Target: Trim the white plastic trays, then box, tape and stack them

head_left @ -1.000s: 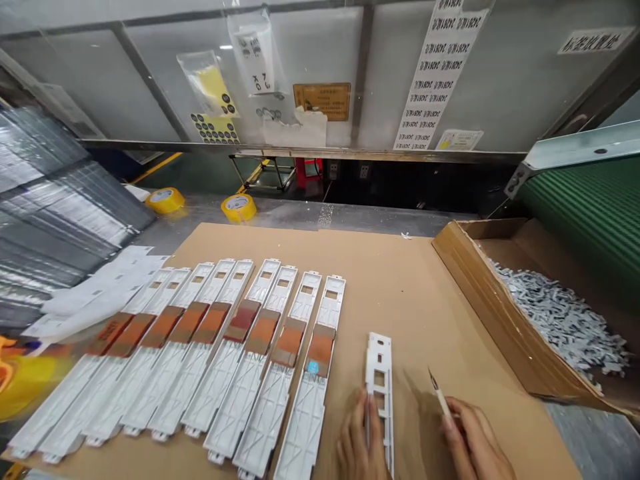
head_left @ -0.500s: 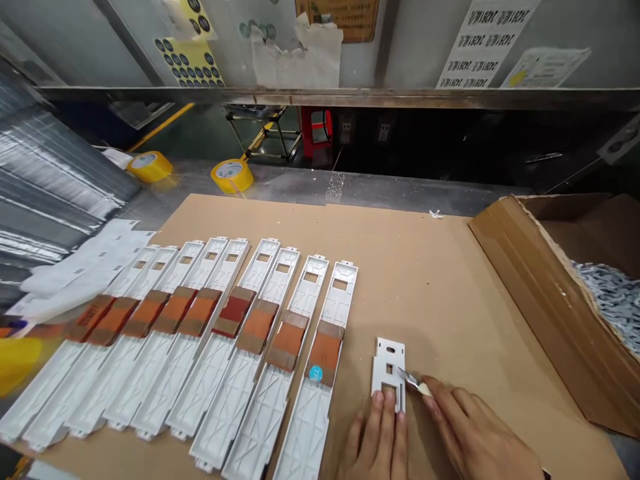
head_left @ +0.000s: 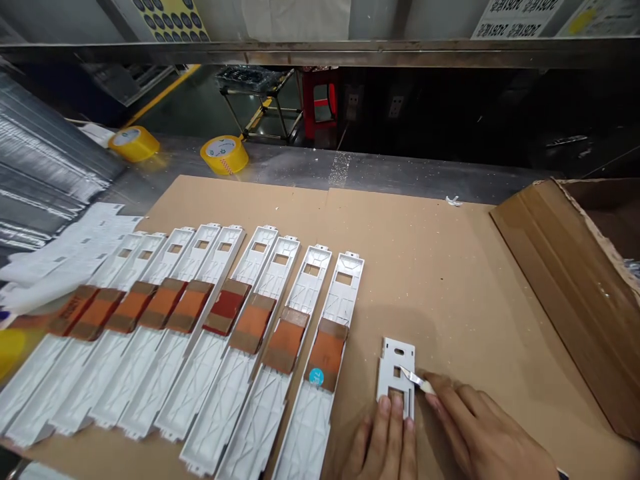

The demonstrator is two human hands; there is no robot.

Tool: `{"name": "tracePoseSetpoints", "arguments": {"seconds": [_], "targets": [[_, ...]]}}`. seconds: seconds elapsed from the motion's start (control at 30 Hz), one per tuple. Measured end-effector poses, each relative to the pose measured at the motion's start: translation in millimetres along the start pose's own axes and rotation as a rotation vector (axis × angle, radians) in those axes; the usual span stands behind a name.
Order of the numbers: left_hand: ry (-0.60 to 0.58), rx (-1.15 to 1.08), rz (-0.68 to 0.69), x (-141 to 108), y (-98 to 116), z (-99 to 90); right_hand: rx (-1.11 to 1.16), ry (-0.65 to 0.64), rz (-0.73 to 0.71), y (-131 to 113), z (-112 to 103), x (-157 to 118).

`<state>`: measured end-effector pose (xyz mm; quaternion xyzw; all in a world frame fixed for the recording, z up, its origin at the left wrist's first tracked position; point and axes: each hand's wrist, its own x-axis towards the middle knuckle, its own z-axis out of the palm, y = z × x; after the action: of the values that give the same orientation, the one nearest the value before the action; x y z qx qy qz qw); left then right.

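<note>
A small white plastic plate (head_left: 388,367) with a slot and square cut-outs lies flat on the cardboard. My left hand (head_left: 385,443) rests on its lower end, fingers stretched out flat and pressing it down. In my closed right hand (head_left: 483,423) is a craft knife (head_left: 420,382) with a pale handle. Its blade tip touches the plate beside the small square hole. To the left, several long white plastic channels (head_left: 305,427) lie side by side, each with a brown-orange block (head_left: 327,353) across its middle. The nearest block bears a round blue sticker.
Cardboard (head_left: 400,253) covers the worktop. An open cardboard box (head_left: 565,287) stands at the right. Two yellow tape rolls (head_left: 225,155) sit at the back left, near paper sheets (head_left: 60,257) and silvery wrapped material (head_left: 45,160). A metal ledge (head_left: 310,53) crosses above the bench.
The view has tilted down and shifted slightly, so the ledge sits higher and the box farther right. Both hands keep their places on the plate and knife; the blade stays by the small hole.
</note>
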<state>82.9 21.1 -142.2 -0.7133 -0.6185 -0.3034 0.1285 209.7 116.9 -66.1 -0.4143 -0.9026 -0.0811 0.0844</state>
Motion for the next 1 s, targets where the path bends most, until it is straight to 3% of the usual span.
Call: {"name": "tracePoseSetpoints", "arguments": {"seconds": [0.53,0.67,0.9,1.0], "targets": [[0.035,-0.013,-0.045,0.8,2.6,1.6,0.006,-0.105,-0.006,7.5,5.3,-7.1],[0.032,-0.008,-0.056,-0.9,3.7,2.8,0.026,-0.098,-0.013,12.6,3.0,1.5],[0.092,0.012,-0.084,3.3,6.3,7.5,0.093,-0.183,-0.144,33.5,0.8,26.8],[0.092,0.039,-0.027,9.1,2.2,5.3,0.099,-0.223,-0.219,42.8,1.3,40.0]]}}
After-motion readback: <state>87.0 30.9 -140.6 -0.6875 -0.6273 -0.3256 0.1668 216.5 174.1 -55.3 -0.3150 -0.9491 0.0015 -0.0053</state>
